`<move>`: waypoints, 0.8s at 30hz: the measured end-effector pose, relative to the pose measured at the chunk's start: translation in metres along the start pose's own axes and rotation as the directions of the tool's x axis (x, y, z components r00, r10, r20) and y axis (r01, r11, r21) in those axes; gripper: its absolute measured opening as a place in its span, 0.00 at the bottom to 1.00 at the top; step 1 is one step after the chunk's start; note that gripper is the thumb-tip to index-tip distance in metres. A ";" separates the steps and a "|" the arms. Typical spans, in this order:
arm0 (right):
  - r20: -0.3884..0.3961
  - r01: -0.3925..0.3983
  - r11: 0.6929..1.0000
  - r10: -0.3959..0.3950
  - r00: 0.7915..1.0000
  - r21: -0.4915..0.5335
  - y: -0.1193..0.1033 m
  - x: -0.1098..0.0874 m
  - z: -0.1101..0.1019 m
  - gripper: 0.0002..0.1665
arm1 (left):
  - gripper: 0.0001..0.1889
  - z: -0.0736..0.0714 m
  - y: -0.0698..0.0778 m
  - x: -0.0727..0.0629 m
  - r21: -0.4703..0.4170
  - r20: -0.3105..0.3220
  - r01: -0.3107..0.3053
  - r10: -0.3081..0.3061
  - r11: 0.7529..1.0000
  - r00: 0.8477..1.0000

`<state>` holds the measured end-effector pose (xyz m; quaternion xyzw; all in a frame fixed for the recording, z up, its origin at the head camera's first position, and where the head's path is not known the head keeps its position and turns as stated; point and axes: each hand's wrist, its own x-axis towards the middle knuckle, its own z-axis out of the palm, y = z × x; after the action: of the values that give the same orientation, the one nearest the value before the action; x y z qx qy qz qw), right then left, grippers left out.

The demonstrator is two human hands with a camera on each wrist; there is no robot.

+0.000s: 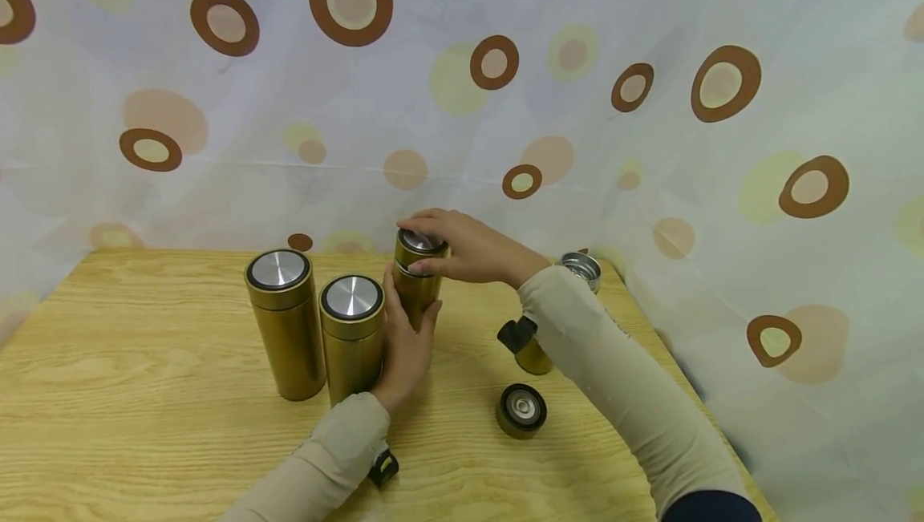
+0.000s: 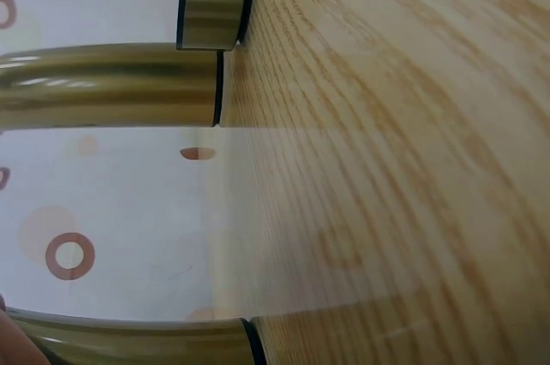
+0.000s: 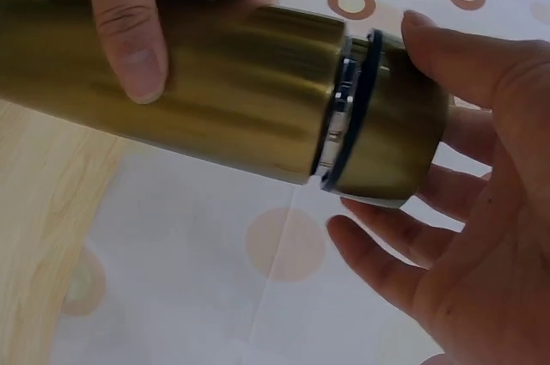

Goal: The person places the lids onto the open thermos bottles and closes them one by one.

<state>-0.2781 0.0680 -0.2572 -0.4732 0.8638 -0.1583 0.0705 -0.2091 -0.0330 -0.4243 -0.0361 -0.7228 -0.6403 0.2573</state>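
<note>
My left hand (image 1: pixel 407 345) grips the body of a gold vacuum flask (image 1: pixel 416 301) that stands upright near the back of the table. From above, my right hand (image 1: pixel 472 249) holds its lid (image 3: pixel 395 124), thumb and fingers curled round the rim. A narrow gap shows between lid and flask body (image 3: pixel 232 90) in the right wrist view, with the silvery neck visible inside it. The left thumb (image 3: pixel 137 64) lies across the body there. The left wrist view catches only the lower part of this flask (image 2: pixel 155 343) and a bit of finger at its edge.
Two lidded gold flasks (image 1: pixel 285 337) (image 1: pixel 352 358) stand left of my left hand. Behind my right sleeve is a flask without its lid, its open mouth (image 1: pixel 583 267) showing. A loose lid (image 1: pixel 521 411) lies underside up on the wooden table (image 1: pixel 144 394). Patterned cloth hangs behind.
</note>
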 end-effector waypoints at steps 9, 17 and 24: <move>0.139 -0.012 0.996 -0.001 0.990 0.091 -0.005 0.005 -0.013 0.43 | 0.44 -0.002 0.000 -0.002 -0.001 0.011 0.036 -0.036 0.999 0.999; 0.149 0.001 1.000 -0.002 0.989 0.012 -0.011 0.007 -0.020 0.33 | 0.44 -0.001 0.002 -0.002 0.015 -0.002 0.039 -0.039 0.999 0.999; 0.119 -0.057 0.995 0.067 0.991 -0.084 -0.015 0.009 -0.022 0.34 | 0.43 -0.001 0.005 -0.001 0.015 -0.009 0.031 -0.031 0.999 0.999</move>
<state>-0.2767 0.0571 -0.2314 -0.4571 0.8779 -0.0922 0.1087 -0.2059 -0.0325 -0.4202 -0.0202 -0.7270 -0.6388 0.2509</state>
